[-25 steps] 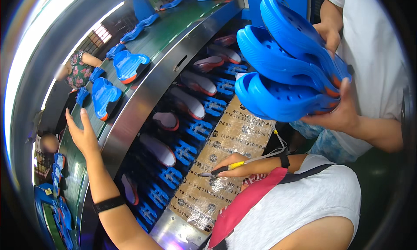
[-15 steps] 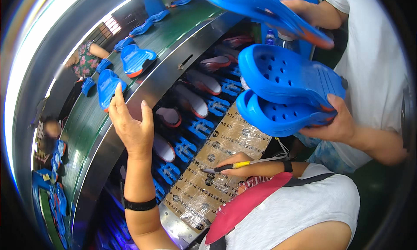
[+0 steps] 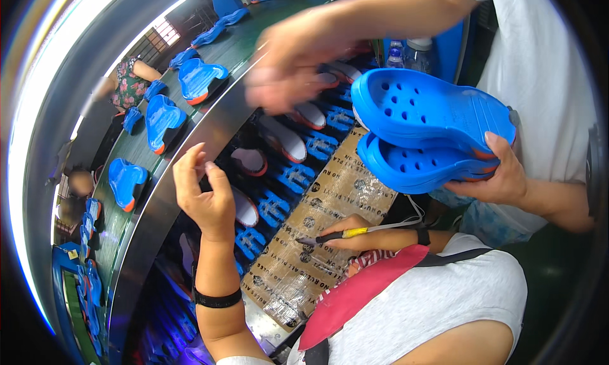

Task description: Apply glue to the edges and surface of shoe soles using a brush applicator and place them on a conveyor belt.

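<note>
My left hand [image 3: 206,193] is raised beside the conveyor's metal edge, fingers bent and thumb apart, with nothing visible in it. In my right hand [image 3: 349,232] is a corded pen-shaped tool [image 3: 336,235] with a black and yellow handle and a dark pointed tip, held above the taped cardboard [image 3: 288,263]. Nearest to my left hand on the belt are blue upper pieces with orange edges: a lower one [image 3: 127,181], a middle one [image 3: 163,124] and a farther one [image 3: 202,80]. A co-worker's hand [image 3: 501,174] holds two stacked blue clogs [image 3: 431,111] at the right.
The green conveyor belt [image 3: 120,235] runs along the left behind a metal rail [image 3: 158,219]. Beneath it sit grey-topped soles [image 3: 285,143] and blue strap-like parts [image 3: 273,209]. The co-worker's other hand [image 3: 285,66], blurred, reaches across the rail. A bottle [image 3: 394,54] stands behind the clogs.
My left hand has drawn back from the belt and its fingers have bent. The co-worker's upper hand no longer holds a clog and now reaches left. Another blue piece shows lower on the belt.
</note>
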{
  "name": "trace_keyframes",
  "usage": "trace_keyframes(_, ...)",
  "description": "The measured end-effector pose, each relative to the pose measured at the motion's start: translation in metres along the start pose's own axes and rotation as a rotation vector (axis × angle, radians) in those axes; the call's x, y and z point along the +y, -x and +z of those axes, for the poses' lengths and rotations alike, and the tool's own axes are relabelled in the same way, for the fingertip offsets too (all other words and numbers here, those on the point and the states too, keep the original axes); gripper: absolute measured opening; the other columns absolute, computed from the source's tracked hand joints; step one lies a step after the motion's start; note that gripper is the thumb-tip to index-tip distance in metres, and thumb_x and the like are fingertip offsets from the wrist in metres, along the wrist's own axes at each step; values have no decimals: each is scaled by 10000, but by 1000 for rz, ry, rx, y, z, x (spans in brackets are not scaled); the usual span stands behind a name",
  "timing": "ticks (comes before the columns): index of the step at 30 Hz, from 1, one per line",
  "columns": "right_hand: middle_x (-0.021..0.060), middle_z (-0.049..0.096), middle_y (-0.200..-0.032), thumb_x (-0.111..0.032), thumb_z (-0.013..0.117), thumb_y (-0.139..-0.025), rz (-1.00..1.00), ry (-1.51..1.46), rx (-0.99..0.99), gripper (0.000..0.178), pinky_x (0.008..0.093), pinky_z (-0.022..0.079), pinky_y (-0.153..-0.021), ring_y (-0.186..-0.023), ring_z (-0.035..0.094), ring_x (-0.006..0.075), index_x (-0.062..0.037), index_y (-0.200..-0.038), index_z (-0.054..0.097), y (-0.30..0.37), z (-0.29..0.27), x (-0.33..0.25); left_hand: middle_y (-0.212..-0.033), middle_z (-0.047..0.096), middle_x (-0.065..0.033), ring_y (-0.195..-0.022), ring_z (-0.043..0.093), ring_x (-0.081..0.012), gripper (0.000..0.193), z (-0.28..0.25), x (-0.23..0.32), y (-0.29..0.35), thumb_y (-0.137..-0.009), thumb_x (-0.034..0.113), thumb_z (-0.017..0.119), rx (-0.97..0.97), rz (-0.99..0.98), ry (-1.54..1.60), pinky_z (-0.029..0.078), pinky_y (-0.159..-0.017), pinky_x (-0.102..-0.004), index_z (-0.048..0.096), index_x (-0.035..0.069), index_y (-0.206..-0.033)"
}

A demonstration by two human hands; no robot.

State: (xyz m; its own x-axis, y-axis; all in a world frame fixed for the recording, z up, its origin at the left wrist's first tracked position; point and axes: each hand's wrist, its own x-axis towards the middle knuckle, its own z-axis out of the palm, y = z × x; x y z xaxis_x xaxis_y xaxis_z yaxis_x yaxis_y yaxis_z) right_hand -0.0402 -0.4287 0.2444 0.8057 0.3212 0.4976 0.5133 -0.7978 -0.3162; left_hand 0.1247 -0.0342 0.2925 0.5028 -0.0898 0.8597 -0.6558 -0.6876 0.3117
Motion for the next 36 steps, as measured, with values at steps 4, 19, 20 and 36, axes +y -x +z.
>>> trace_keyframes(4, 112, 520, -1095, -202, 543, -851, 99, -275, 136, 402, 268, 401, -866, -1033, 509, 180, -109, -1217, 404, 4, 22, -11, -1013, 545, -154, -950, 540, -267, 358, 22, 7, -12, -730, 5, 542, -43, 35, -26, 419, -839, -327, 531, 6, -1088)
trace_keyframes(19, 113, 649, -860, -196, 631, -776, 331, -1029, -253, 272, 258, 461, -677, -766, 620, 167, -74, -1019, 628, -37, 243, -61, -1119, 462, -355, -1064, 473, -434, 1004, 88, -66, -97, -633, 550, 654, -243, -299, -353, 382, -901, -416, 191, 22, -1350)
trace_keyframes(20, 108, 647, -848, -198, 629, -777, 321, -1050, -266, 268, 260, 459, -672, -760, 617, 165, -76, -1016, 628, -37, 244, -60, -1140, 451, -361, -1093, 461, -428, 1029, 89, -69, -102, -625, 572, 650, -266, -341, -344, 373, -917, -406, 180, 16, -1353)
trace_keyframes(36, 128, 650, -869, -221, 638, -774, 393, -1031, -170, 282, 259, 466, -683, -775, 626, 172, -64, -1009, 630, -33, 260, -34, -1203, 448, -303, -1118, 469, -376, 1067, 182, -70, -152, -563, 507, 668, -345, -302, -249, 360, -944, -366, 174, -9, -1356)
